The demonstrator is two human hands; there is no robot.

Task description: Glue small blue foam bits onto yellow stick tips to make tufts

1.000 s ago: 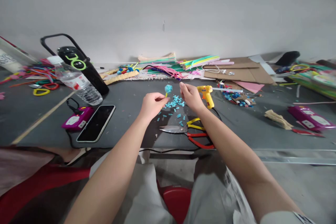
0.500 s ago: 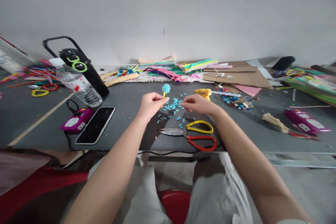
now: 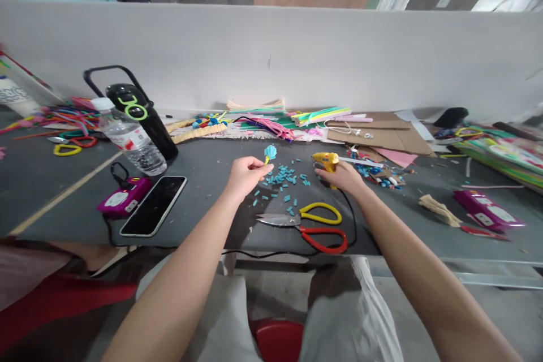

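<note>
A small light-blue flower point(image 3: 270, 151) on a yellow stem stands upright in the pinched fingers of my left hand point(image 3: 246, 176). My right hand point(image 3: 343, 177) has its fingers wrapped around the handle of a yellow glue gun point(image 3: 326, 159), whose nozzle points left. Between my hands, many small blue pieces point(image 3: 282, 176) lie scattered on the dark table point(image 3: 203, 181). Nearer the table's front edge lie scissors point(image 3: 303, 219) with one yellow and one red handle, blades pointing left.
At the left are a water bottle point(image 3: 133, 144), a black flask point(image 3: 146, 116), a phone point(image 3: 155, 206) and a purple device point(image 3: 125, 197). Coloured strips point(image 3: 322, 116) and cardboard point(image 3: 382, 134) line the back. Another purple device point(image 3: 487, 209) lies right.
My right hand has moved right from the blue pieces and taken hold of the glue gun. My left hand still holds the flower. The camera view has tilted up slightly.
</note>
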